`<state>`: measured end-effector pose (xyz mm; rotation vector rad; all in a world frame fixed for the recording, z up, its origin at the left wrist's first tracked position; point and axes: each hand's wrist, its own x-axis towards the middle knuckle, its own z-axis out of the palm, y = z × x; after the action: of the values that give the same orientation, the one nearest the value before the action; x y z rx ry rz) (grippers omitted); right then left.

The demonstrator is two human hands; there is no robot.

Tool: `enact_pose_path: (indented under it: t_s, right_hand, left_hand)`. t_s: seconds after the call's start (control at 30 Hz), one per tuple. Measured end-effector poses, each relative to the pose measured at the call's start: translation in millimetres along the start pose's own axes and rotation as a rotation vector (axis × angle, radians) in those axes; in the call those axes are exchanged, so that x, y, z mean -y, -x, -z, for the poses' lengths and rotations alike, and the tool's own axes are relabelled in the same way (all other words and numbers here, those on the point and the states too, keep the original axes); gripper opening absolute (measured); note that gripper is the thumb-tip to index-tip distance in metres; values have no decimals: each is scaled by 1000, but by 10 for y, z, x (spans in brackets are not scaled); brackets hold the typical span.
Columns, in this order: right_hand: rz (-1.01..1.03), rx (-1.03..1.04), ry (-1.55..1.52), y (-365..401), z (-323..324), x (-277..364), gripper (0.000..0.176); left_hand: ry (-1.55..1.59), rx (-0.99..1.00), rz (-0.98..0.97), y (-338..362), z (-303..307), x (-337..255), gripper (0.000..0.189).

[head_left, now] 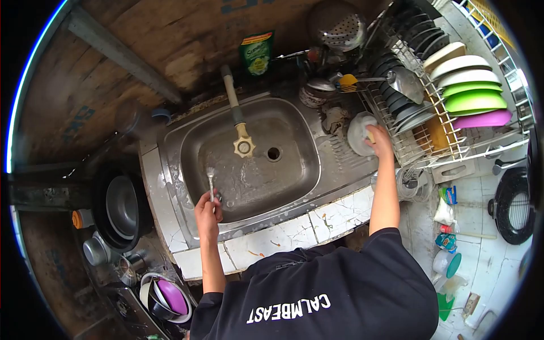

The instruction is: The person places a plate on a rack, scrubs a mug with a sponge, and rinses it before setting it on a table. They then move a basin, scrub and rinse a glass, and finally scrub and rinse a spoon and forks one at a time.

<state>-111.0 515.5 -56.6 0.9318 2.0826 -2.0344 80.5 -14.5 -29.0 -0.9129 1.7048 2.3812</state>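
The left hand [207,212] sits over the near left corner of the sink [294,136], fingers curled tight into a grip, thumb on top, knuckles facing up. Its bare forearm runs straight back from the sink's near edge towards the body, the wrist nearly straight. The right hand [378,140] is stretched out past the sink's right side, fingers curled down and closed. The right arm is almost fully straight, bare to the dark sleeve.

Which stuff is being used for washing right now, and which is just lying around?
In use: spoon in the left hand, white bowl in the right hand, sink.
Lying about: racked plates, green packet, colander, purple bowl.
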Motion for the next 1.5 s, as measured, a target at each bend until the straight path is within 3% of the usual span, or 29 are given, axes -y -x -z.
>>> enact_pose_path:
  t_s: [0.17, 0.27, 0.33, 0.43, 0.53, 0.67, 0.83, 0.93, 1.0, 1.07, 1.13, 1.23, 1.3, 1.33, 1.37, 1.43, 1.5]
  right_hand:
    - [188, 128, -198, 946, -609, 373, 29]
    - [374, 403, 76, 1564, -1242, 141, 37]
    - [658, 615, 413, 2041, -1792, -106, 51]
    - [1149, 780, 583, 2499, -2509, -418, 53]
    - [1291, 661, 684, 2343, -2872, -668, 50]
    - [1498, 763, 687, 2368, -2954, -806, 41]
    - [1467, 566, 779, 2100, -2920, -649, 41]
    - [1457, 723, 768, 2022, -2772, -741, 41]
    - [1265, 604, 793, 1929, -2750, -747, 40]
    - [1193, 611, 716, 2054, -2738, -744, 40]
    - [1124, 620, 643, 2307, -2732, -633, 41]
    - [1138, 682, 604, 2578, -2771, -597, 43]
    - [1341, 870, 610, 2611, -2814, -658, 45]
    - [1279, 885, 599, 2562, -2830, -742, 50]
    - [1281, 888, 596, 2483, -2852, -798, 50]
    - [1167, 682, 637, 2374, -2927, -785, 50]
    - [1196, 693, 601, 2393, -2966, -810, 50]
  left_hand:
    - [-11, 76, 78, 249, -207, -87, 29]
    - [-18, 70, 110, 368, -257, -26, 30]
    - [21, 78, 180, 445, -271, -25, 30]
    - [65, 92, 194, 541, -232, 32, 31]
    - [52, 49, 195, 567, -173, 51, 32]
    - [46, -9, 194, 554, -151, -36, 31]
    - [40, 66, 211, 480, -133, -50, 28]
    - [54, 86, 259, 501, -59, -5, 27]
    - [8, 91, 253, 524, 37, 60, 27]
    - [-37, 87, 247, 527, 114, 167, 27]
    - [-795, -212, -236, 528, 128, 275, 26]
    - [-809, -219, -353, 564, 140, 286, 25]
    - [-781, -211, -362, 628, 82, 225, 25]
    - [-757, -201, -371, 656, 58, 194, 24]
    - [-757, -205, -372, 671, 55, 199, 24]
    - [-630, -179, -329, 699, 61, 195, 21]
    - [-609, -201, -330, 701, 51, 125, 21]
